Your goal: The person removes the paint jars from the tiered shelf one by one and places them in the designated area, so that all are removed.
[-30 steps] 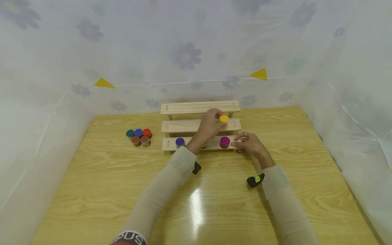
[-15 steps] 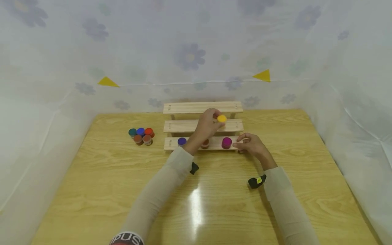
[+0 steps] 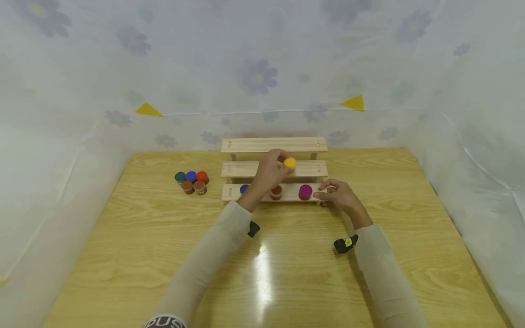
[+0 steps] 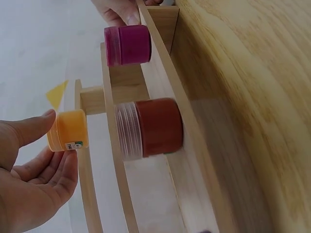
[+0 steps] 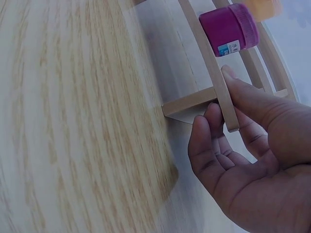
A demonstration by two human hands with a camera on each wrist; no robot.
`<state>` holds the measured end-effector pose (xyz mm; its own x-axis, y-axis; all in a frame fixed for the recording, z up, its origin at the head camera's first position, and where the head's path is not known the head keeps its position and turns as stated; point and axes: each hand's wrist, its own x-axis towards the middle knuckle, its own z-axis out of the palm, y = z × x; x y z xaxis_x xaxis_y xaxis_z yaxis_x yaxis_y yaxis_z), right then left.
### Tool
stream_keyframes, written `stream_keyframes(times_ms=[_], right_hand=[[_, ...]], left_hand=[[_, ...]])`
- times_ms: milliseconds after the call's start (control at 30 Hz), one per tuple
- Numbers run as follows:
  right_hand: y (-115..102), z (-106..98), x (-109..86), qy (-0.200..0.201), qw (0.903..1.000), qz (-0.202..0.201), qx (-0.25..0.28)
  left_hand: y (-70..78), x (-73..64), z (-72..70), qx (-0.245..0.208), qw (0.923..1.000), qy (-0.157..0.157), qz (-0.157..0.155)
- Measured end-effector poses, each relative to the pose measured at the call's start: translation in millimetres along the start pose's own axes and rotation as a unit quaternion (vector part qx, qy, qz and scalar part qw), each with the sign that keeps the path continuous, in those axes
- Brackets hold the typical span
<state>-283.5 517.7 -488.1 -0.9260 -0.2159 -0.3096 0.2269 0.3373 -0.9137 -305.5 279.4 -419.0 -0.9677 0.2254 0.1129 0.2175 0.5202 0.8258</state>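
1. I'm looking into a makeshift filming booth (image 3: 455,150), it seems.
2. Flower-printed sheeting (image 3: 205,77) is enclosing a wood-grain table (image 3: 311,278) on three sides.
3. Yellow triangles (image 3: 355,103) are dotting the back.
4. A person (image 3: 201,259) is wearing black wrist cameras (image 3: 341,246).

A wood-grain table (image 3: 123,273) with a glossy yellowish top shows a white streak of reflected light (image 3: 262,278). Pale sheeting (image 3: 197,50), printed with lilac and green flowers (image 3: 259,77), rises behind and along both sides; on its back stretch, two yellow triangles (image 3: 148,110), well apart, point inward.
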Motion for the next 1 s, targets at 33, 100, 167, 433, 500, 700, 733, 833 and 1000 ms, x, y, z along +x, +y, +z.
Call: stream_keyframes(times_ms=[33, 100, 167, 433, 500, 700, 733, 833, 1000], right_hand=[[1.7, -0.1, 1.3, 0.001, 1.0000, -0.003, -0.003], [2.9, -0.3, 2.4, 0.002, 1.0000, -0.007, -0.005], [2.2, -0.5, 2.2, 0.001, 1.0000, -0.006, -0.002], [-9.9, 0.7, -7.2, -0.010, 0.9997, 0.004, 0.021], [-15.5, 2.2, -11.3, -0.010, 0.9996, 0.004, 0.025], [-17.4, 2.4, -12.4, -0.009, 0.9997, 0.003, 0.021], [-14.8, 1.6, -10.8, -0.009, 0.9997, 0.003, 0.021], [-5.9, -0.8, -5.0, -0.006, 0.9998, 0.006, 0.017], [1.6, -2.1, 0.5, -0.006, 0.9999, 0.005, 0.010]], left_hand=[[-2.0, -0.8, -1.2, -0.001, 1.0000, 0.005, 0.003], [-4.9, -2.6, -4.0, -0.005, 0.9999, 0.013, 0.007], [-7.1, -4.3, -6.7, -0.003, 0.9999, 0.015, 0.007], [-13.9, -8.0, -13.7, -0.001, 0.9998, 0.017, 0.004], [-16.1, -9.5, -15.9, -0.010, 0.9998, 0.019, 0.004], [-24.3, -15.4, -23.2, -0.010, 0.9993, 0.035, 0.000], [-25.2, -16.4, -24.6, -0.007, 0.9993, 0.036, 0.000], [-27.9, -19.4, -29.1, -0.008, 0.9992, 0.040, 0.003], [-34.0, -23.8, -38.6, -0.011, 0.9988, 0.047, -0.010]])
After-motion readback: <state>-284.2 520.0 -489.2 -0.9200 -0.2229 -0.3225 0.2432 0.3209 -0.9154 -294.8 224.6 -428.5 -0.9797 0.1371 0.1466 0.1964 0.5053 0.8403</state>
